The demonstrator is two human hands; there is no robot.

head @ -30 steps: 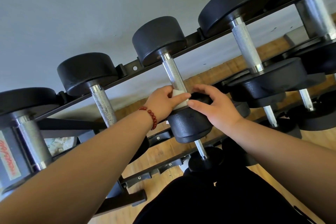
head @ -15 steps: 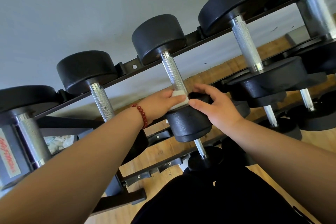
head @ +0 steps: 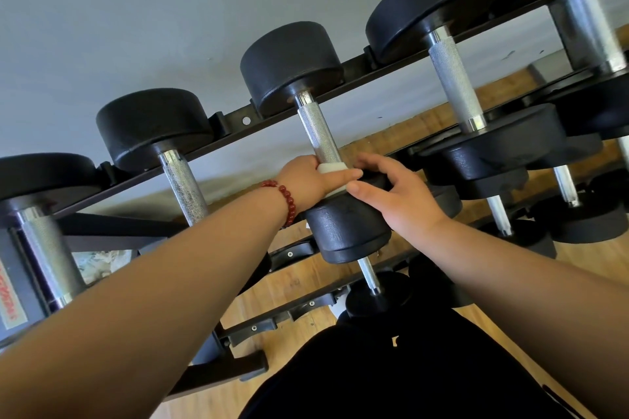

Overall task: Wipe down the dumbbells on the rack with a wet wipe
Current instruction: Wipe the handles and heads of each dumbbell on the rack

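**Task item.** The middle dumbbell (head: 320,133) lies on the upper tier of the rack (head: 235,124), at the centre of the frame. Its far head sits above the rear rail. Its near head points toward the lower centre of the frame. The knurled metal handle between the two heads is exposed along most of its length.

**Wet wipe.** The wet wipe (head: 332,167) is white and folded. It is wrapped against the lower end of the handle, where the handle meets the near head.

**Left hand.** The left hand (head: 304,180) enters from the lower left. Its fingers are curled round the wipe and the handle end, and one finger lies across the wipe. A red bead bracelet (head: 286,199) sits on the wrist.

**Right hand.** The right hand (head: 398,201) enters from the lower right. Its fingers are curled over the upper edge of the near head, and the thumb lies along the side of the head, just beside the wipe. The two hands are almost touching.

**Surroundings.**
- Two smaller dumbbells (head: 153,126) occupy the same tier to the left.
- Two larger dumbbells (head: 435,0) occupy the same tier at the upper right.
- Further dumbbells rest on the lower tier (head: 371,277), below and to the right of the hands.
- A grey wall (head: 136,10) fills the upper left.
- A wooden floor (head: 599,262) shows through the rack.
- Dark clothing (head: 408,378) covers the bottom centre.
- A label with red lettering (head: 8,299) at the far left edge is too blurred to read.
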